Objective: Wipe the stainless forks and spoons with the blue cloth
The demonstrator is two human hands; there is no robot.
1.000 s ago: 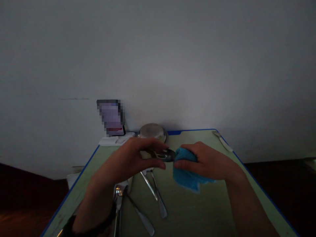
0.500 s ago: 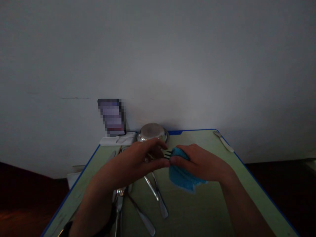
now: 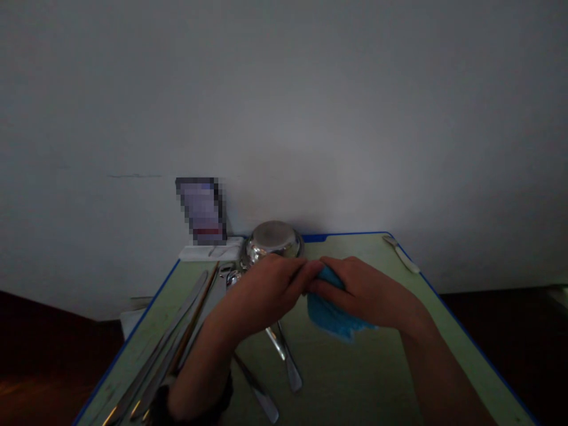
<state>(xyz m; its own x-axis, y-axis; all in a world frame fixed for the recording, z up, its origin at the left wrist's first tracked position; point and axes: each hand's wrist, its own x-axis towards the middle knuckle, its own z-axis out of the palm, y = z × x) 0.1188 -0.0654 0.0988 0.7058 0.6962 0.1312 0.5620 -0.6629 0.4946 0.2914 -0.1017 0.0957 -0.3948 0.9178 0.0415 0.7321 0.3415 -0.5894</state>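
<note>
clutching the blue cloth (image 3: 335, 319) in the right hand (image 3: 364, 290), draped below its curled fingers! meeting those fingers with the left hand (image 3: 281, 284), can't tell its hidden grip; spotting an upturned metal bowl (image 3: 273, 238) beyond, on the tabletop (image 3: 355, 378).

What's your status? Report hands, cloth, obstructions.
Right hand gripping blue cloth. Left hand against right, grip hidden. Cloth bunched, lower edge hanging. Metal bowl beyond, not blocking.
</note>
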